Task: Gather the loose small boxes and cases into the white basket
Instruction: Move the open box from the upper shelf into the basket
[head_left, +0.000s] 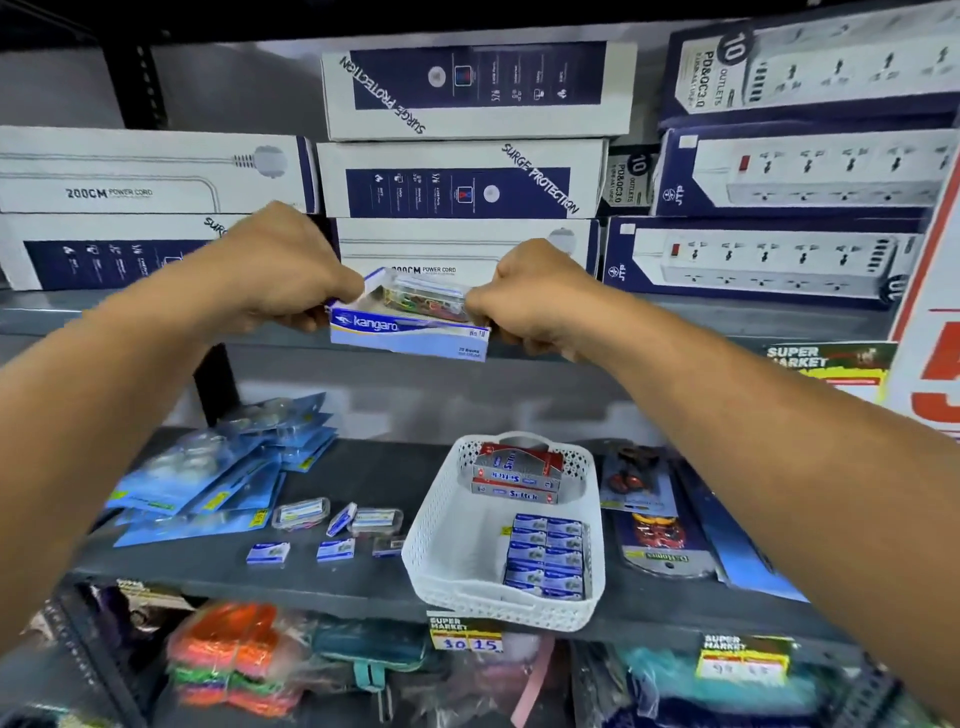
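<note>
The dark grey metal shelf (363, 582) carries the white perforated plastic basket (447, 551), which sits near its front edge and already holds a row of small blue boxes (548, 556) along its right side and red-and-silver cartons (519, 475) at the back. Held up in the air above it, well clear of the shelf, is the open blue-and-white cardboard Kangaro carton (410, 332), with a clear plastic case of coloured clips (426, 301) lying in it. The left hand (280, 275) grips the carton's left end, fingers curled tight on it; the right hand (535, 299) clamps the right end the same way. Loose on the shelf left of the basket lie three small blue boxes (268, 553) and two clear plastic cases (301, 513).

The step in hand looks like carrying this carton toward the basket. Next it wants lowering, level, into the bare middle of the basket.
</note>
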